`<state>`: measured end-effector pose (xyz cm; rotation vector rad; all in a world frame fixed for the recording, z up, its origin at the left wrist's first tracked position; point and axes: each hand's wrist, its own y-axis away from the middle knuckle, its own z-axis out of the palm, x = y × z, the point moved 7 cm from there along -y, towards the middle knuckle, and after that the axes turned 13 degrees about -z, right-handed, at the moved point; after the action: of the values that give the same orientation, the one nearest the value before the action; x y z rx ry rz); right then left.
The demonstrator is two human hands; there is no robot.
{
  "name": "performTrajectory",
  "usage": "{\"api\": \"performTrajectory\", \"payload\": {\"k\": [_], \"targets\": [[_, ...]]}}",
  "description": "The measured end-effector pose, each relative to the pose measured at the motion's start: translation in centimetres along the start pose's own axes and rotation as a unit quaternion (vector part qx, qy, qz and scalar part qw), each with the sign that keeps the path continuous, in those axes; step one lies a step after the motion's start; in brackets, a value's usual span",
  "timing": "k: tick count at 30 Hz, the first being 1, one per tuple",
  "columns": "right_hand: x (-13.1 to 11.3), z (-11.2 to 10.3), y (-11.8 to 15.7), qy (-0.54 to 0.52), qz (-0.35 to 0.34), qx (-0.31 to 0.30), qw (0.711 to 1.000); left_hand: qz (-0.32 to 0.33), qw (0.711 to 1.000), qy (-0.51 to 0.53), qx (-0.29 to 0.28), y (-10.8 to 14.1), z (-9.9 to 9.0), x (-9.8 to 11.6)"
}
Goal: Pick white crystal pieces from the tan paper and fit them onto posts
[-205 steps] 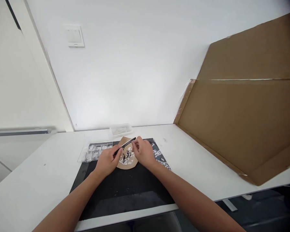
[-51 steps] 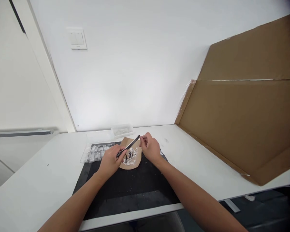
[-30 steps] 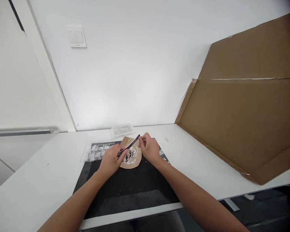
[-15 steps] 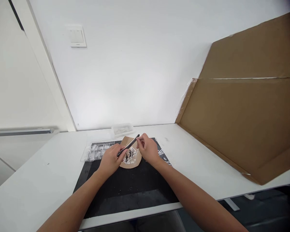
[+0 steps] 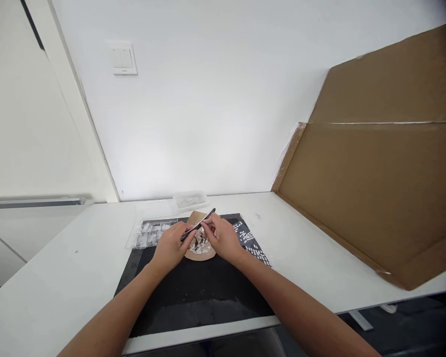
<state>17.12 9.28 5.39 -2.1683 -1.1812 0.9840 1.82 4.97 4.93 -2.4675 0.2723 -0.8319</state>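
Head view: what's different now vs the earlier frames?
The right hand moved left and slightly down, from the dark strip's far tip toward the left hand; whether it pinches anything is too small to tell. Unchanged: left hand gripping the strip, brown paper beneath, cardboard at right.

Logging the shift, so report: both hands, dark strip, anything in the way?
Left hand gripping dark strip. Right hand at its far half, grip unclear. Nearest clutter: brown paper with white bits, below.
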Motion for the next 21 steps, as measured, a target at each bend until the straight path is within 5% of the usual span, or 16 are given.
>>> {"api": "performTrajectory", "payload": {"k": [11, 21], "targets": [[4.2, -3.0, 0.3, 0.029, 0.091, 0.085, 0.992, 0.010, 1.000, 0.000, -0.017, 0.1, 0.3, 0.5], [-0.2, 0.2, 0.0, 0.040, -0.020, -0.007, 0.999, 0.002, 1.000, 0.002, -0.006, 0.0, 0.2, 0.0]]}}
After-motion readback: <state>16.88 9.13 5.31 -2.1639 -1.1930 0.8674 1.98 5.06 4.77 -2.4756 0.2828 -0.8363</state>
